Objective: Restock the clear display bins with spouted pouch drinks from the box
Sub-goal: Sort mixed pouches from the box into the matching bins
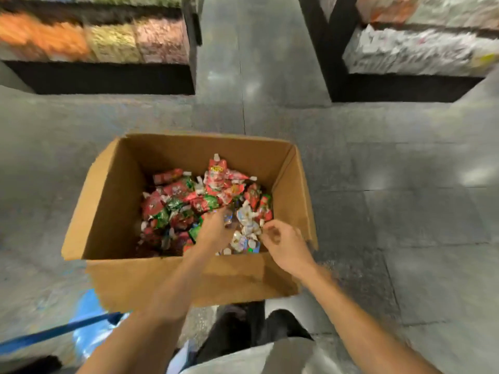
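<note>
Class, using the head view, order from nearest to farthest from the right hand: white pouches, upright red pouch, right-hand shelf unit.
1. white pouches, beside the right hand.
2. upright red pouch, far side of the box.
3. right-hand shelf unit, beyond the box, upper right.

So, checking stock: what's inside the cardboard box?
A heap of red, green and white spouted pouches, left hand and right hand reaching in. The heap covers the bottom of the box and lower pouches.

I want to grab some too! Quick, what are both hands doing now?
Left hand: dug into the pouches, grip cannot be told.
Right hand: curled at the white pouches, grip cannot be told.
</note>
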Motion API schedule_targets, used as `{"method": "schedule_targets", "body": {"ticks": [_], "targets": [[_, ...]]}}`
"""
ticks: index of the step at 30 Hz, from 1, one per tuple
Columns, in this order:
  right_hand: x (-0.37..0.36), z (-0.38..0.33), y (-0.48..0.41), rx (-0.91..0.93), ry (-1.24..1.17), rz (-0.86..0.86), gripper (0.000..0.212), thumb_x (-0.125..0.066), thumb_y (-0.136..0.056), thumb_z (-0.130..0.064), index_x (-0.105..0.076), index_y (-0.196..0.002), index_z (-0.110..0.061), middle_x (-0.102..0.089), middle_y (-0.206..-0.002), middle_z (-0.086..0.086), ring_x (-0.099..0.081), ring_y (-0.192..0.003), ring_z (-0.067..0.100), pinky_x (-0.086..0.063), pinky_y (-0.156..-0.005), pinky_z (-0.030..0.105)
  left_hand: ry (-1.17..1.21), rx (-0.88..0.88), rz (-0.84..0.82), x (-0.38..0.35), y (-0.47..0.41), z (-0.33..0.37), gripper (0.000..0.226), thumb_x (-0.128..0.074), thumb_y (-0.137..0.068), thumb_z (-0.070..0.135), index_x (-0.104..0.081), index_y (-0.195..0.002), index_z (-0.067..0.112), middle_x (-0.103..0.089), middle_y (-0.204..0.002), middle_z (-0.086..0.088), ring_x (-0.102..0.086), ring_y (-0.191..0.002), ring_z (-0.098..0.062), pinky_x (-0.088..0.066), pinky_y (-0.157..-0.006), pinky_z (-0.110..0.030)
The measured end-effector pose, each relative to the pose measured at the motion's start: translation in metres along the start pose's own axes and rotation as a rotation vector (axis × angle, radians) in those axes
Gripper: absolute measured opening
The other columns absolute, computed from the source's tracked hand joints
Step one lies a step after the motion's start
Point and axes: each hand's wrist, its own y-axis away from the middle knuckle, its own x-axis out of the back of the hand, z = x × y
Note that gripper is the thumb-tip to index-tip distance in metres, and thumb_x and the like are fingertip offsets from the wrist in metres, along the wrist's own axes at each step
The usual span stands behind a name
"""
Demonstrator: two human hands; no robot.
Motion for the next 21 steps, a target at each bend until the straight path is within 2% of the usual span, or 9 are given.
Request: {"method": "schedule_targets", "body": {"ticks": [2, 4, 7, 10, 13, 15, 17, 19, 21], "targets": [[-0.003, 0.004, -0.028, -0.063, 0.008, -0.043, 0.024, -0.058, -0.098, -0.031, -0.065, -0.117, -0.020, -0.067, -0.115, -0.004, -0.061, -0.109, 0.015, -0.052, -0.092, 0.036, 0.009, 0.041, -0.094, -0.003, -0.022, -0.005, 0.036, -0.057, -0.100, 0.024, -0.053, -0.134, 0.012, -0.061, -0.125, -0.013, -0.061, -0.103, -0.031, -0.049, -0.077, -0.036], [-0.007, 0.012, -0.055, -0.123, 0.019, -0.112, 0.027, -0.056, -0.099, -0.033, -0.063, -0.121, -0.020, -0.065, -0.118, -0.006, -0.060, -0.108, 0.014, -0.051, -0.093, 0.031, 0.028, 0.083, -0.144, -0.010, -0.040, -0.012, 0.039, -0.059, -0.099, 0.022, -0.052, -0.135, 0.011, -0.065, -0.120, -0.014, -0.059, -0.089, -0.025, -0.050, -0.076, -0.038], [-0.018, 0.031, -0.091, -0.206, 0.062, -0.208, 0.028, -0.056, -0.099, -0.032, -0.063, -0.122, -0.019, -0.065, -0.121, -0.005, -0.059, -0.110, 0.014, -0.049, -0.096, 0.032, 0.052, 0.193, -0.191, -0.024, -0.061, -0.022, 0.040, -0.061, -0.096, 0.022, -0.053, -0.135, 0.012, -0.067, -0.114, -0.010, -0.057, -0.085, -0.022, -0.051, -0.076, -0.035], [-0.032, 0.050, -0.127, -0.286, 0.078, -0.307, 0.020, -0.055, -0.100, -0.025, -0.066, -0.115, -0.017, -0.064, -0.126, -0.002, -0.060, -0.112, 0.015, -0.047, -0.092, 0.028, 0.087, 0.279, -0.252, -0.040, -0.080, -0.028, 0.042, -0.061, -0.096, 0.025, -0.052, -0.134, 0.011, -0.067, -0.107, -0.011, -0.061, -0.085, -0.026, -0.050, -0.074, -0.036], [-0.044, 0.068, -0.164, -0.381, 0.097, -0.394, 0.022, -0.048, -0.101, -0.015, -0.068, -0.111, -0.017, -0.062, -0.132, 0.000, -0.059, -0.117, 0.019, -0.045, -0.092, 0.026, 0.042, 0.308, -0.293, -0.063, -0.100, -0.028, 0.048, -0.061, -0.097, 0.025, -0.047, -0.140, 0.012, -0.062, -0.124, -0.014, -0.060, -0.109, -0.032, -0.049, -0.085, -0.039], [-0.052, 0.078, -0.193, -0.438, 0.151, -0.415, 0.024, -0.048, -0.100, -0.016, -0.066, -0.115, -0.015, -0.062, -0.129, 0.003, -0.057, -0.119, 0.025, -0.044, -0.095, 0.026, -0.054, 0.267, -0.289, -0.079, -0.118, -0.027, 0.057, -0.061, -0.097, 0.026, -0.038, -0.148, 0.013, -0.049, -0.141, -0.016, -0.048, -0.130, -0.033, -0.043, -0.102, -0.042], [-0.061, 0.087, -0.223, -0.526, 0.165, -0.385, 0.026, -0.053, -0.098, -0.023, -0.061, -0.122, -0.014, -0.062, -0.127, 0.007, -0.056, -0.118, 0.029, -0.046, -0.094, 0.030, -0.193, 0.191, -0.269, -0.095, -0.137, -0.024, 0.066, -0.059, -0.098, 0.026, -0.026, -0.153, 0.011, -0.037, -0.151, -0.014, -0.034, -0.141, -0.033, -0.034, -0.112, -0.040], [-0.072, 0.090, -0.254, -0.624, 0.089, -0.304, 0.039, -0.061, -0.094, -0.026, -0.054, -0.131, -0.014, -0.060, -0.130, 0.010, -0.058, -0.116, 0.030, -0.047, -0.091, 0.032, -0.345, 0.102, -0.255, -0.113, -0.157, -0.026, 0.064, -0.055, -0.098, 0.019, -0.023, -0.153, 0.007, -0.031, -0.155, -0.014, -0.027, -0.145, -0.031, -0.027, -0.117, -0.038], [-0.081, 0.089, -0.282, -0.682, 0.034, -0.213, 0.061, -0.069, -0.088, -0.030, -0.044, -0.141, -0.013, -0.053, -0.138, 0.013, -0.054, -0.123, 0.032, -0.047, -0.097, 0.035, -0.461, 0.052, -0.258, -0.128, -0.172, -0.032, 0.063, -0.049, -0.098, 0.012, -0.020, -0.153, 0.002, -0.026, -0.158, -0.019, -0.022, -0.147, -0.034, -0.022, -0.120, -0.040]]}}
